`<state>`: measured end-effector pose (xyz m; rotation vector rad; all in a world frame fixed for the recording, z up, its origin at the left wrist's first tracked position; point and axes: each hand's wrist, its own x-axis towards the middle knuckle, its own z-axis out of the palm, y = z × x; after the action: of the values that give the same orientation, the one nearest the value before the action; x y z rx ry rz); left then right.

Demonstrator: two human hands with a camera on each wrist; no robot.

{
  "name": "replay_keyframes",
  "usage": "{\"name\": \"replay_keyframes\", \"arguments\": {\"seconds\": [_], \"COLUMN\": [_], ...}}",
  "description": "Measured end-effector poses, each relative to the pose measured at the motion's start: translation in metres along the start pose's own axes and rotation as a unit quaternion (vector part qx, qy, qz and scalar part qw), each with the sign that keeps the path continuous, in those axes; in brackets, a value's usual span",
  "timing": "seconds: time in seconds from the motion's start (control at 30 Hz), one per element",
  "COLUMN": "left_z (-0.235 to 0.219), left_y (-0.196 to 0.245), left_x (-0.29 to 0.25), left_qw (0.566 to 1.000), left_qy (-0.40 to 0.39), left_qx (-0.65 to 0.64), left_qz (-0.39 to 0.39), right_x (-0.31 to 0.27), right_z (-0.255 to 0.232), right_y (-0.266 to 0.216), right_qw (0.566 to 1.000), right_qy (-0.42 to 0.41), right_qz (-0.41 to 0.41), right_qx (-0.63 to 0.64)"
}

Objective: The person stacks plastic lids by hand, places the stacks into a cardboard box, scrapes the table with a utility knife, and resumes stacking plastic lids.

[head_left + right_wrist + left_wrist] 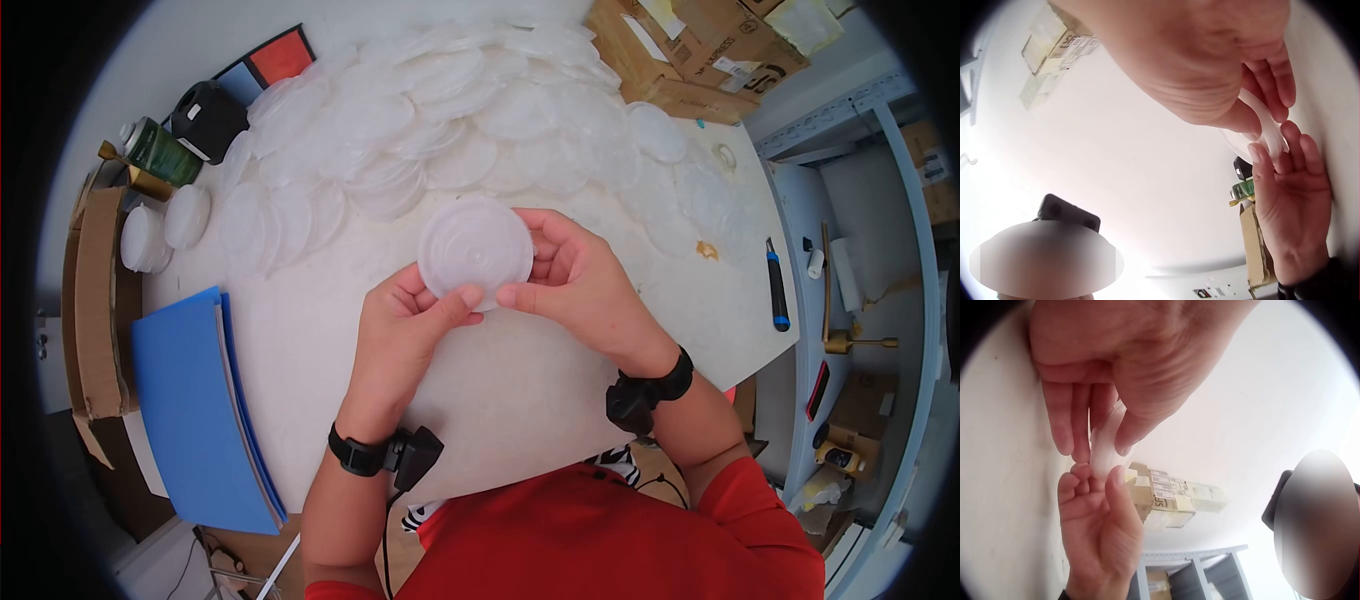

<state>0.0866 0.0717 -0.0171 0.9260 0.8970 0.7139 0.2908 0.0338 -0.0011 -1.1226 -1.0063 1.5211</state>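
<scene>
Both hands hold a small stack of round, translucent plastic lids (475, 245) above the near middle of the table. My left hand (405, 325) pinches its lower left edge, thumb on the face and fingers behind. On the right side my right hand (590, 295) grips the rim the same way, its thumb tip close to the left one. Seen edge-on in the left wrist view, the stack (1107, 444) looks several layers thick. Beyond the hands spreads a large heap of similar lids (440, 100).
Two short stacks of lids (147, 240) stand at the left, near a green can (165, 150) and a black bottle (208, 120). A blue folder (200, 410) lies at the left edge. A utility knife (777, 290) lies on the right; cardboard boxes (690, 60) stand at the back right.
</scene>
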Motion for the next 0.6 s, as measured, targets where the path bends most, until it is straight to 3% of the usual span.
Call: {"name": "replay_keyframes", "arguments": {"seconds": [0.27, 0.43, 0.6], "left_z": [0.004, -0.003, 0.000], "left_y": [0.006, -0.001, 0.005], "left_x": [-0.003, 0.000, -0.003], "left_qw": [0.999, 0.999, 1.000], "left_qy": [0.000, 0.003, 0.001], "left_qx": [-0.033, -0.042, -0.022], "left_qz": [0.007, 0.018, -0.003], "right_x": [0.001, 0.000, 0.001], "right_z": [-0.003, -0.004, -0.008], "right_y": [0.010, 0.003, 0.005], "right_qw": [0.999, 0.997, 0.997], "right_qy": [0.009, -0.069, -0.071], "right_qz": [-0.022, 0.030, 0.028], "right_qx": [-0.022, -0.008, -0.024]}}
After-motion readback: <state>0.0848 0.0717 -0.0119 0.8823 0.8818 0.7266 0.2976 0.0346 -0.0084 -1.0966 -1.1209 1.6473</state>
